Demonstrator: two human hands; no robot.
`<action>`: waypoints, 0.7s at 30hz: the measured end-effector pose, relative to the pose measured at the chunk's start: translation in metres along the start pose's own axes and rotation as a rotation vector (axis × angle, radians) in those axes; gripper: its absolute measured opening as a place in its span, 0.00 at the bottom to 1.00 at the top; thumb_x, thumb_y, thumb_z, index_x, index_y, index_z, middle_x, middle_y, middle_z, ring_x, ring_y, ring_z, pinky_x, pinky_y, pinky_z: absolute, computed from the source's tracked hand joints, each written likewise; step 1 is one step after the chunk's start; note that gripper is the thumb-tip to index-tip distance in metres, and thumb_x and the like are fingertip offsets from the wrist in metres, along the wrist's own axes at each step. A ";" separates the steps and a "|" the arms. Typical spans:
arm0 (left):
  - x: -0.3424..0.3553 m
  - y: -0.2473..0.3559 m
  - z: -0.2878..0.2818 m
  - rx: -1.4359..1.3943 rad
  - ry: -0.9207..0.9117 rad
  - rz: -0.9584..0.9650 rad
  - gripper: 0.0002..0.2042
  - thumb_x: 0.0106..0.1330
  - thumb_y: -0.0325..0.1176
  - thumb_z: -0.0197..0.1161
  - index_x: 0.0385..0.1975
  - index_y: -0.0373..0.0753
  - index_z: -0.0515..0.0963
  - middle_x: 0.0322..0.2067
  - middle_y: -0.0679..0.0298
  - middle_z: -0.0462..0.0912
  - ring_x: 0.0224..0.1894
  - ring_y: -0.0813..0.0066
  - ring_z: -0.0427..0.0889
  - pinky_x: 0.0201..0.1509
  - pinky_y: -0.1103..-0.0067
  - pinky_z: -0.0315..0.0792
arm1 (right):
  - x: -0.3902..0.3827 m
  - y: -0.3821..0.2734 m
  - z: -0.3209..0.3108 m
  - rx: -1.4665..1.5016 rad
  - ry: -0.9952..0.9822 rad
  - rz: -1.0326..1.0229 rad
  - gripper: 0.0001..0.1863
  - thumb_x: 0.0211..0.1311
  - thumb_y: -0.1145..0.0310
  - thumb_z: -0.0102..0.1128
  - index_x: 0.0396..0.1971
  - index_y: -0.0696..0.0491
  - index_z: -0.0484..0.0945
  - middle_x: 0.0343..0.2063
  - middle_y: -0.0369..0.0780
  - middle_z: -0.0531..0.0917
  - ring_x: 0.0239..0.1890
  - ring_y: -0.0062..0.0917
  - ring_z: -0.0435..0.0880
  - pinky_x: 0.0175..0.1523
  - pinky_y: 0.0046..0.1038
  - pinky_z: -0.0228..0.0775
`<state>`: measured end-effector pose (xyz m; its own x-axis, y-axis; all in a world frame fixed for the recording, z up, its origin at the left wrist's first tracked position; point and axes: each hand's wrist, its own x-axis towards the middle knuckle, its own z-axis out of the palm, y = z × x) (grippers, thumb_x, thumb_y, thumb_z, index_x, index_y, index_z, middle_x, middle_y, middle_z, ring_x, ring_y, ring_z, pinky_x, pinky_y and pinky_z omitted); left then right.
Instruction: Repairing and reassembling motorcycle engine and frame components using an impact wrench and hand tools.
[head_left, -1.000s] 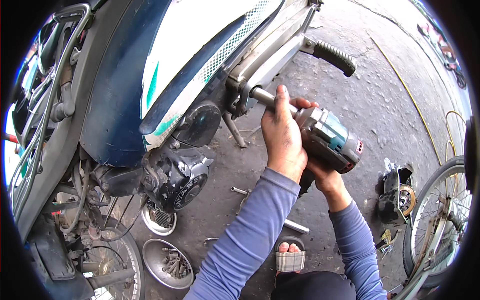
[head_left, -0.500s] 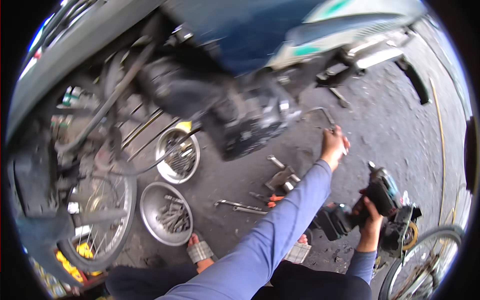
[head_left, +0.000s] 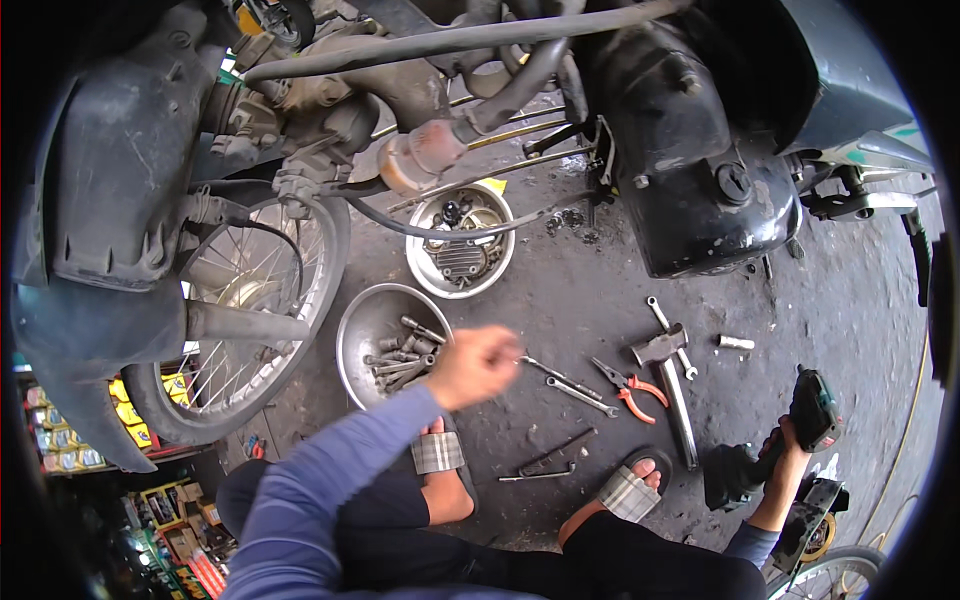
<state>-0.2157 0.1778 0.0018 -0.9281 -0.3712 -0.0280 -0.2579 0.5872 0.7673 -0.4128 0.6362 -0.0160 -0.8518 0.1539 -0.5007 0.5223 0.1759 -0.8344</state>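
Note:
My left hand (head_left: 475, 365), blurred and with its fingers curled closed, hovers beside a steel bowl (head_left: 349, 325) of sockets and extensions; I cannot make out what, if anything, it holds. My right hand (head_left: 783, 450) grips a cordless impact driver (head_left: 815, 410) low at the right. On the floor between them lie orange-handled pliers (head_left: 635, 395), a hammer (head_left: 660, 347), wrenches (head_left: 583, 398) and a loose metal socket (head_left: 735, 343). Behind the left hand, a second bowl (head_left: 420, 273) holds metal engine parts.
The motorbike's black engine housing (head_left: 715, 225) hangs over the top right, and its front wheel (head_left: 325, 315) stands at left. My sandalled feet are below the tools. A bicycle wheel (head_left: 830, 585) is at the lower right, and shelved goods (head_left: 70, 430) at the lower left.
My left hand has left the impact driver and swung left toward the socket bowl. My right hand has lowered the driver to the right. The view has turned down and left.

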 end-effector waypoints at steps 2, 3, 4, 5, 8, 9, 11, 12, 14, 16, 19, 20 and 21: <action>-0.030 -0.056 -0.079 0.378 -0.140 -0.121 0.18 0.52 0.37 0.68 0.40 0.36 0.74 0.38 0.54 0.79 0.39 0.63 0.82 0.41 0.69 0.75 | -0.002 -0.009 0.007 -0.204 0.010 0.016 0.10 0.54 0.68 0.64 0.32 0.56 0.75 0.17 0.34 0.74 0.16 0.21 0.73 0.22 0.25 0.65; -0.040 -0.074 -0.096 0.580 -0.208 0.008 0.26 0.49 0.42 0.71 0.46 0.36 0.72 0.48 0.51 0.76 0.46 0.60 0.80 0.48 0.67 0.74 | 0.002 -0.003 0.003 -0.204 0.013 0.010 0.10 0.54 0.68 0.64 0.32 0.56 0.75 0.17 0.34 0.74 0.16 0.21 0.73 0.22 0.25 0.65; -0.054 -0.083 -0.096 0.812 -0.315 0.043 0.35 0.45 0.45 0.74 0.52 0.37 0.68 0.54 0.50 0.70 0.51 0.54 0.76 0.54 0.66 0.71 | 0.013 0.008 -0.005 -0.464 0.028 -0.095 0.10 0.52 0.67 0.64 0.30 0.56 0.75 0.18 0.36 0.75 0.16 0.21 0.74 0.21 0.27 0.65; -0.068 -0.088 -0.090 1.048 -0.421 0.079 0.44 0.40 0.48 0.77 0.58 0.37 0.64 0.60 0.48 0.63 0.56 0.48 0.72 0.59 0.65 0.68 | 0.025 0.019 -0.011 -0.724 0.045 -0.195 0.11 0.50 0.66 0.65 0.28 0.57 0.76 0.19 0.38 0.77 0.15 0.22 0.74 0.21 0.30 0.64; -0.060 -0.106 -0.089 0.972 -0.555 -0.221 0.49 0.38 0.47 0.78 0.62 0.39 0.60 0.61 0.50 0.62 0.54 0.47 0.74 0.57 0.64 0.71 | 0.016 0.014 0.010 -1.048 0.123 -0.354 0.16 0.46 0.69 0.65 0.34 0.62 0.77 0.28 0.53 0.82 0.35 0.47 0.83 0.40 0.39 0.72; -0.057 -0.111 -0.085 0.876 -0.580 -0.423 0.48 0.38 0.46 0.78 0.62 0.39 0.60 0.61 0.49 0.61 0.52 0.46 0.76 0.55 0.63 0.73 | 0.020 0.020 0.002 -1.106 0.107 -0.411 0.15 0.46 0.69 0.64 0.34 0.62 0.77 0.29 0.52 0.83 0.38 0.48 0.83 0.42 0.40 0.71; -0.061 -0.147 -0.100 0.913 -0.463 -0.283 0.31 0.46 0.37 0.71 0.53 0.37 0.70 0.52 0.49 0.74 0.46 0.51 0.80 0.49 0.63 0.76 | 0.021 0.022 -0.011 -0.983 0.089 -0.446 0.17 0.45 0.71 0.64 0.36 0.61 0.76 0.30 0.53 0.83 0.38 0.50 0.82 0.43 0.40 0.72; -0.054 -0.156 -0.108 0.883 -0.442 -0.368 0.25 0.47 0.36 0.67 0.47 0.37 0.75 0.43 0.50 0.80 0.46 0.54 0.81 0.49 0.63 0.75 | 0.016 0.016 -0.009 -0.946 -0.043 -0.379 0.18 0.44 0.71 0.65 0.37 0.61 0.76 0.32 0.53 0.83 0.40 0.49 0.82 0.44 0.40 0.72; -0.054 -0.162 -0.147 0.854 -0.398 -0.319 0.22 0.45 0.38 0.67 0.43 0.38 0.78 0.39 0.50 0.82 0.45 0.53 0.80 0.51 0.62 0.74 | 0.017 0.005 -0.001 -1.117 -0.260 -0.311 0.23 0.39 0.71 0.69 0.40 0.61 0.76 0.36 0.53 0.83 0.43 0.45 0.83 0.46 0.38 0.73; -0.045 -0.168 -0.156 0.823 -0.528 -0.452 0.23 0.45 0.39 0.68 0.43 0.38 0.78 0.38 0.51 0.82 0.45 0.53 0.80 0.52 0.63 0.73 | 0.062 0.001 -0.022 -1.303 -0.539 -0.341 0.23 0.36 0.69 0.71 0.38 0.59 0.80 0.35 0.50 0.84 0.42 0.42 0.83 0.47 0.38 0.75; -0.038 -0.152 -0.154 0.899 -0.433 -0.377 0.22 0.46 0.40 0.70 0.42 0.38 0.78 0.41 0.54 0.82 0.47 0.54 0.80 0.53 0.65 0.73 | 0.078 -0.057 0.052 -1.277 -0.205 -0.614 0.07 0.47 0.72 0.59 0.29 0.57 0.78 0.31 0.51 0.82 0.38 0.48 0.80 0.43 0.42 0.73; -0.031 -0.146 -0.142 1.007 -0.473 -0.403 0.21 0.47 0.39 0.70 0.41 0.37 0.78 0.42 0.55 0.81 0.47 0.57 0.80 0.53 0.66 0.73 | 0.100 -0.062 0.068 -1.121 -0.120 -0.735 0.07 0.50 0.73 0.57 0.30 0.57 0.79 0.32 0.51 0.81 0.39 0.48 0.80 0.44 0.41 0.72; -0.020 -0.126 -0.130 1.133 -0.512 -0.445 0.20 0.48 0.39 0.69 0.41 0.37 0.78 0.44 0.55 0.81 0.48 0.60 0.81 0.53 0.67 0.74 | 0.125 -0.052 0.092 -0.944 -0.051 -0.848 0.08 0.52 0.73 0.56 0.31 0.58 0.79 0.33 0.51 0.81 0.40 0.49 0.79 0.45 0.41 0.72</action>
<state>-0.1300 0.0176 -0.0105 -0.6377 -0.5224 -0.5660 -0.4135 0.8522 -0.3207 -0.5500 0.5570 -0.0561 -0.9215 -0.3795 0.0822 -0.3774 0.8257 -0.4193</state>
